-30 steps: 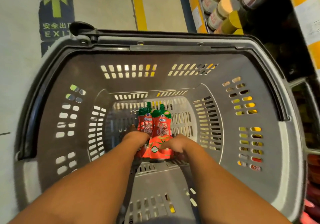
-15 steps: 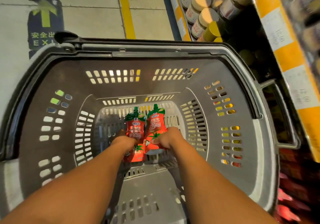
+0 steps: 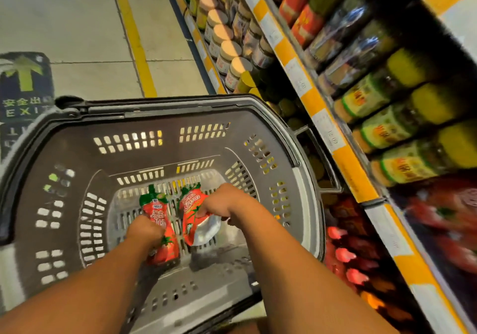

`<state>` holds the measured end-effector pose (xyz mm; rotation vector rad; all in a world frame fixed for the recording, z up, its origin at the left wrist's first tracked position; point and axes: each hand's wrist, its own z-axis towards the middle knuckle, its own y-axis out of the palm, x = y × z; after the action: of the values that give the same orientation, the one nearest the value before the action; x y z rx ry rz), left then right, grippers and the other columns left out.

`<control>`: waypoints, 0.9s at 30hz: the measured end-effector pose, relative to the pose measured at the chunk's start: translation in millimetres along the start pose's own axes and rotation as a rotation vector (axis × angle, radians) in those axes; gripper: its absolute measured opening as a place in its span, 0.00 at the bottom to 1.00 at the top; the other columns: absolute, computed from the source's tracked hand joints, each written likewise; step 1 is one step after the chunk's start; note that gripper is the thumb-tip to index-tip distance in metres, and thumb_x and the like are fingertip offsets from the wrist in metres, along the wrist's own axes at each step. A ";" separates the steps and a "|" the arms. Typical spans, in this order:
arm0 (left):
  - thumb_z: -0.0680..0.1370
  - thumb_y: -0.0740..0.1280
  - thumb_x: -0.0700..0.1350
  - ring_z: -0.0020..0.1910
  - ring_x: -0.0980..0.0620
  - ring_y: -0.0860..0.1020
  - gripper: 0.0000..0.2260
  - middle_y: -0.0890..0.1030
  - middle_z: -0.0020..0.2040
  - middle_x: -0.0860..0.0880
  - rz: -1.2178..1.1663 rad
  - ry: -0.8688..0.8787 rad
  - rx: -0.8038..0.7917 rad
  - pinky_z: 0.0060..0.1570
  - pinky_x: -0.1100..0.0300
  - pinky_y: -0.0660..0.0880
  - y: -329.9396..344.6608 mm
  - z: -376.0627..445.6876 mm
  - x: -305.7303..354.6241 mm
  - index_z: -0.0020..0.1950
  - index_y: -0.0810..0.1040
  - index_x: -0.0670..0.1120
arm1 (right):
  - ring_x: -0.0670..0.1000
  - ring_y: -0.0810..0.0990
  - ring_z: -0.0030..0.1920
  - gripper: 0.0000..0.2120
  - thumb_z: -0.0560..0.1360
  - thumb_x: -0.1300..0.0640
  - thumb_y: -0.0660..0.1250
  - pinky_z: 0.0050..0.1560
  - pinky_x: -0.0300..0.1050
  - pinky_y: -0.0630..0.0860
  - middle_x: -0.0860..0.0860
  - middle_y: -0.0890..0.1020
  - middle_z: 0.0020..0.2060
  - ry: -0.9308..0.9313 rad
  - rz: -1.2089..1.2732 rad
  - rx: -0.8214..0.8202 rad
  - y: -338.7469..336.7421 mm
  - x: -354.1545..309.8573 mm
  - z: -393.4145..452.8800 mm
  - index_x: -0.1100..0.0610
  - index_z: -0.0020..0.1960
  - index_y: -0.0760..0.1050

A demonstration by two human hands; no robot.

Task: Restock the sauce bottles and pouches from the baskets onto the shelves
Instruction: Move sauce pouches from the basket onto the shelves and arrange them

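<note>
The fingers of the left hand (image 3: 145, 231) curl round the lower half of a red sauce pouch (image 3: 158, 220), a soft glossy sachet with a green shoulder and a green spout at its top. The fingers of the right hand (image 3: 222, 200) are clamped on a second red pouch (image 3: 192, 209) of the same kind; this one is tilted and creased, so that its silvery foil underside (image 3: 206, 231) turns up below the knuckles. The two pouches sit just beside each other, apart by a narrow gap, both deep inside the basket (image 3: 304, 194).

The basket is dark grey moulded plastic with a paler grey rim, rounded corners and rows of small rectangular slots in its walls and floor. A black handle (image 3: 134, 105) lies folded along its far edge.

Beyond it lies a pale tiled floor (image 3: 77, 23) with a painted yellow line (image 3: 134, 39) and a dark exit sticker (image 3: 24, 88) bearing a green arrow. To the right rise the shelves (image 3: 322, 116), edged in yellow and white price strips, carrying round-lidded jars (image 3: 227, 54), yellow-capped bottles (image 3: 402, 132) and, lower down, blurred red packs (image 3: 346, 253).
</note>
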<state>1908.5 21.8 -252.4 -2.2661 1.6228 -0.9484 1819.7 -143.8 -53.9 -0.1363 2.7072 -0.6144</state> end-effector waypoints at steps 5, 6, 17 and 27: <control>0.74 0.76 0.38 0.38 0.43 0.81 0.08 0.82 0.41 0.40 -0.051 0.099 -0.024 0.41 0.52 0.79 -19.9 -38.6 22.1 0.44 0.77 0.41 | 0.48 0.64 0.20 0.16 0.74 0.61 0.71 0.19 0.34 0.61 0.53 0.67 0.28 -0.090 0.018 0.071 -10.8 -0.3 -55.5 0.57 0.32 0.68; 0.73 0.76 0.38 0.38 0.43 0.81 0.09 0.82 0.42 0.39 -0.078 0.121 -0.031 0.41 0.52 0.79 -25.1 -46.5 28.1 0.45 0.77 0.40 | 0.48 0.64 0.22 0.15 0.74 0.61 0.71 0.20 0.36 0.62 0.52 0.68 0.28 -0.104 0.041 0.094 -14.0 1.6 -67.7 0.57 0.33 0.68; 0.75 0.76 0.41 0.33 0.40 0.85 0.08 0.86 0.36 0.41 -0.315 0.418 -0.130 0.37 0.46 0.83 -70.8 -156.4 72.5 0.48 0.81 0.39 | 0.50 0.64 0.24 0.24 0.68 0.60 0.73 0.28 0.43 0.60 0.49 0.67 0.21 -0.276 0.441 0.378 -55.4 85.6 -200.2 0.52 0.19 0.65; 0.79 0.71 0.46 0.37 0.34 0.85 0.08 0.85 0.45 0.33 -0.456 0.604 -0.384 0.40 0.43 0.79 -66.1 -261.8 141.4 0.55 0.79 0.43 | 0.49 0.83 0.37 0.14 0.69 0.43 0.76 0.38 0.43 0.75 0.52 0.86 0.38 -0.397 0.771 0.596 -55.4 201.4 -274.5 0.54 0.39 0.84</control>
<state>1830.4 -28.4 37.9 -2.8856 1.6258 -1.6913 1532.5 -118.5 135.6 0.8000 1.8712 -0.9605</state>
